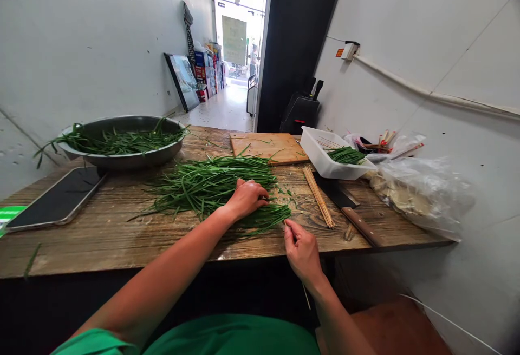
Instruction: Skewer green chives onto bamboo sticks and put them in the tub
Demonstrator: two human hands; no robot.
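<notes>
A heap of long green garlic chives point(203, 182) lies spread across the wooden table. My left hand point(247, 198) is closed over the right part of the heap, its fingers curled onto the chives; the fingertips are partly hidden. A smaller bundle sticks out from under it toward the right. Beside the cut ends of that bundle, my right hand point(303, 247) pinches a thin bamboo skewer point(306, 296). The skewer's tip shows just past the thumb and forefinger, close to the chives, and its tail hangs below the palm. Further right lies a bunch of bamboo skewers point(318, 198).
A metal basin point(134, 159) of chives stands back left, near a phone point(57, 195). Behind the heap lies a cutting board point(268, 147). At right are a cleaver point(359, 222), a white plastic tray point(320, 155) with skewered chives, and a clear plastic bag point(426, 192).
</notes>
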